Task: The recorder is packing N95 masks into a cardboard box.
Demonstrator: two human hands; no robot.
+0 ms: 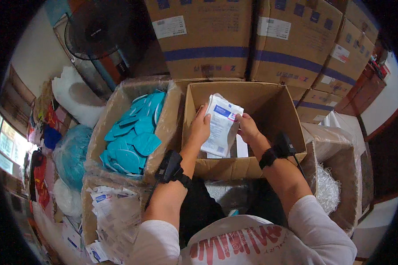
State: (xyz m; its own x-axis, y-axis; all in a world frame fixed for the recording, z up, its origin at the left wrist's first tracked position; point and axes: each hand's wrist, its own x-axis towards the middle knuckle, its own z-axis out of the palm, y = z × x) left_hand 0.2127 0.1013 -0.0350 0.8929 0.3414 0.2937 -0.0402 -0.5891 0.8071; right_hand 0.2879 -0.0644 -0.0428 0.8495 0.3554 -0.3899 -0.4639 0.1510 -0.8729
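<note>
Both my hands hold a flat white printed pouch (222,125) with a blue patch, upright over an open brown carton (269,104). My left hand (200,126) grips its left edge. My right hand (247,127) pinches its upper right edge. More white pouches (239,148) lie at the bottom of that carton, partly hidden by the one I hold. Black devices are strapped to both my wrists.
A plastic-lined carton of teal masks (135,134) stands to the left. A box of loose white pouches (112,212) sits at lower left. A lined box with white filling (327,187) is on the right. Stacked brown cartons (252,39) and a black fan (95,31) stand behind.
</note>
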